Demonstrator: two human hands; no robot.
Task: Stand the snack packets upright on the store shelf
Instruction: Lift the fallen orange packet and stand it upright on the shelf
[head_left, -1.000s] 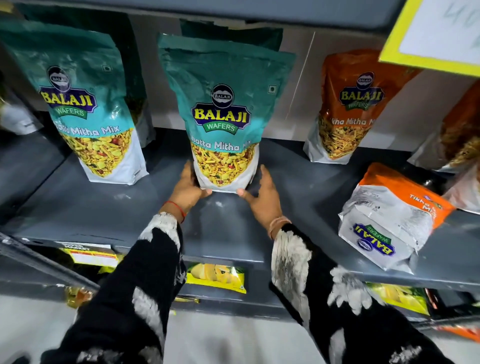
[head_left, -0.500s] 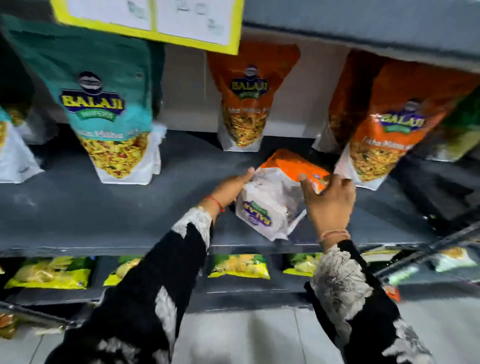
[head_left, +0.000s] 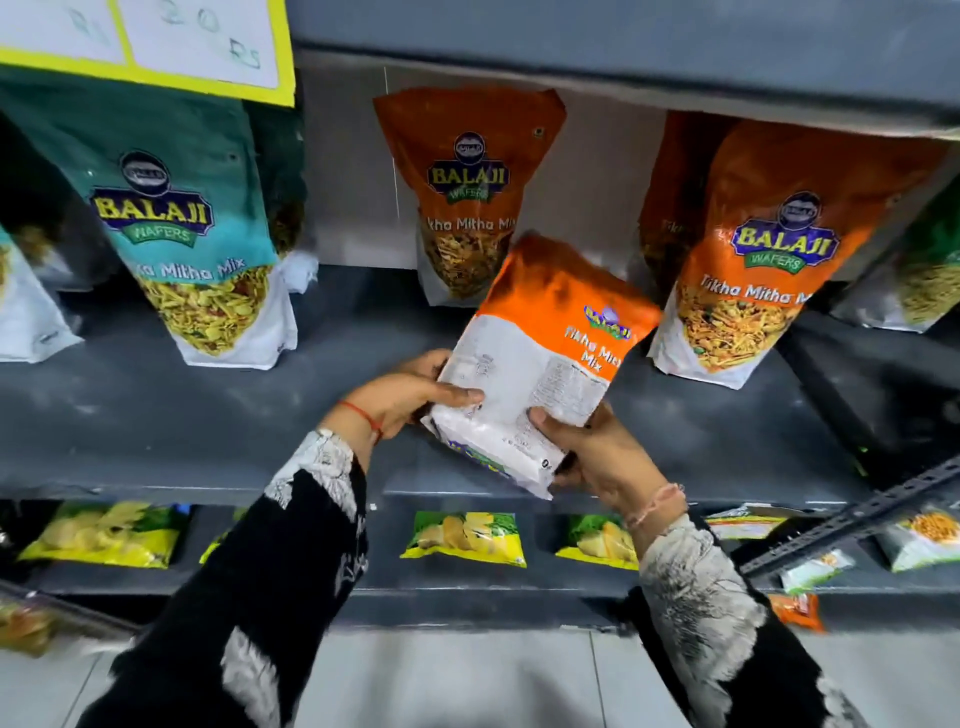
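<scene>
Orange-and-white plastic snack packet (head_left: 545, 358), back panel facing camera, tilted with its top leaning far-right, held above the near edge of the grey metal shelf (head_left: 156, 410); looks clear of the shelf surface, hard to confirm. Left hand (head_left: 410, 397) clamped on its lower left edge, thumb on the white panel. Right hand (head_left: 597, 457) clamped under its bottom right corner. Just behind it, an upright orange pouch (head_left: 467, 192) at the back wall. Right: another upright orange pouch (head_left: 779, 249). Left: upright teal pouch (head_left: 176, 228). Lower shelf: yellow-green chip packets (head_left: 465, 538) lying flat.
</scene>
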